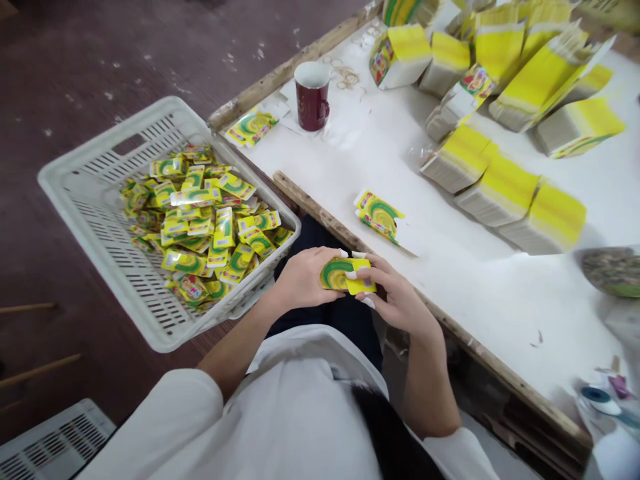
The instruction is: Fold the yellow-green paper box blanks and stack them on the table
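Observation:
Above my lap, just off the table's front edge, a small yellow and green carton is held between both hands. My left hand wraps its left end, thumb side up. On its right end are the fingers of my right hand, pressing at the yellow end panel; white coverings show on several fingertips. A flattened carton of the same print lies on the table ahead of my hands. To the left, a white plastic basket holds a heap of filled-looking cartons.
On the white table stand a maroon mug, loose rubber bands and stacks of flat yellow cartons. More flat cartons lie near the mug. A wooden strip edges the table. A bag sits at the right.

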`<state>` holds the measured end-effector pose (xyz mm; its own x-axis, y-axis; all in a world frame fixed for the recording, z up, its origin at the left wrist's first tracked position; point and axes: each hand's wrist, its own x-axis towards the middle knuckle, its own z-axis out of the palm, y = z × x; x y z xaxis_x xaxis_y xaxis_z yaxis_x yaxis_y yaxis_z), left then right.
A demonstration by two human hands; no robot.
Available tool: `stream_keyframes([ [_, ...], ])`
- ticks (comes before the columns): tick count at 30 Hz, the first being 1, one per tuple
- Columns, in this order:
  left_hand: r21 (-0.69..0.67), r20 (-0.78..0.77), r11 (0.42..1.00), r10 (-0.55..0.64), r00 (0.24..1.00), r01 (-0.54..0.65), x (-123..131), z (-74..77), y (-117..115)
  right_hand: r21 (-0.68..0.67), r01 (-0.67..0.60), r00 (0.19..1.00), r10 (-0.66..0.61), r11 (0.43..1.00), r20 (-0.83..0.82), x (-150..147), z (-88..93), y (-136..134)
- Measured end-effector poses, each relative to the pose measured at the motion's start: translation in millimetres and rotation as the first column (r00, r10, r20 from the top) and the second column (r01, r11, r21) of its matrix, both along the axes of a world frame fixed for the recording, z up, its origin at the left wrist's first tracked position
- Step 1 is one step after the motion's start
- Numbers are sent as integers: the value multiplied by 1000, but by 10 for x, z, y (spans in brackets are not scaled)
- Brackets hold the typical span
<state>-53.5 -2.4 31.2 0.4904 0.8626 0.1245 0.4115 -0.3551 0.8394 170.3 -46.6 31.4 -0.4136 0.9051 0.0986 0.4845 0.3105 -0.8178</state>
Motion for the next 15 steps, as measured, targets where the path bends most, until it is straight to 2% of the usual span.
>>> stream_keyframes([
  [4, -47, 60, 992, 120, 991, -118, 85, -29, -87, -24, 197, 975, -199, 980, -97, -217, -123, -60],
  [6, -158, 214, 970, 216, 953, -184, 85, -42, -121, -70, 252, 941, -262, 965, -214, -292, -199, -67],
  [7, -237, 342, 946, 296, 892, -223, 68, -45, -124, -93, 270, 922, -285, 958, -263, -292, -223, -46],
  [8, -330, 483, 908, 396, 781, -257, 41, -46, -113, -108, 300, 904, -318, 948, -287, -264, -239, -5],
  [10, -547, 676, 796, 602, 424, -259, -31, -40, -50, -91, 426, 868, -435, 900, -241, -136, -252, 139],
  [11, -650, 689, 729, 684, 239, -213, -69, -37, -5, -61, 516, 837, -518, 855, -179, -50, -257, 235],
  [12, -739, 652, 659, 752, 92, -142, -99, -35, 42, -20, 606, 790, -604, 795, -103, 38, -265, 338],
  [13, -810, 585, 584, 811, -1, -61, -118, -37, 84, 22, 679, 735, -678, 734, -17, 118, -278, 442],
  [14, -860, 510, 511, 859, -41, 22, -123, -42, 115, 64, 729, 677, -732, 681, 71, 182, -298, 541],
  [15, -889, 446, 448, 894, -38, 95, -113, -50, 132, 94, 759, 628, -763, 644, 154, 227, -322, 629],
])
